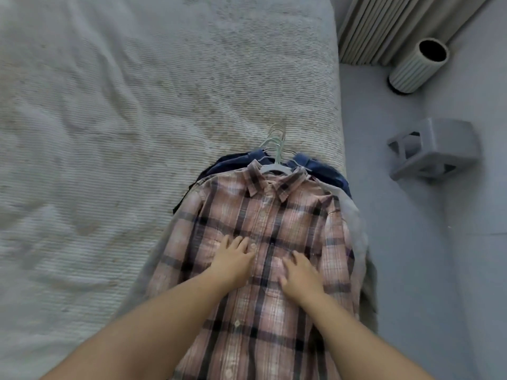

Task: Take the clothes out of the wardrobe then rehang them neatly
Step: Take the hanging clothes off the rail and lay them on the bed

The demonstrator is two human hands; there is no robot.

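Note:
A pink plaid shirt (263, 223) lies face up on top of a pile of hung clothes at the bed's right edge. Under it show a dark blue garment (326, 171) and a grey one (354, 220). Several pale hangers (275, 149) stick out together past the collars, hooks pointing away from me. My left hand (233, 259) rests flat on the shirt's chest, fingers spread. My right hand (299, 275) lies flat beside it, just right of the button placket. Neither hand grips any fabric.
The bed (123, 119) with a wrinkled light cover fills the left and middle. On the grey floor to the right stand a grey plastic stool (436, 149) and a ribbed white cylinder bin (417, 67). Beige curtains (389, 26) hang at the top right.

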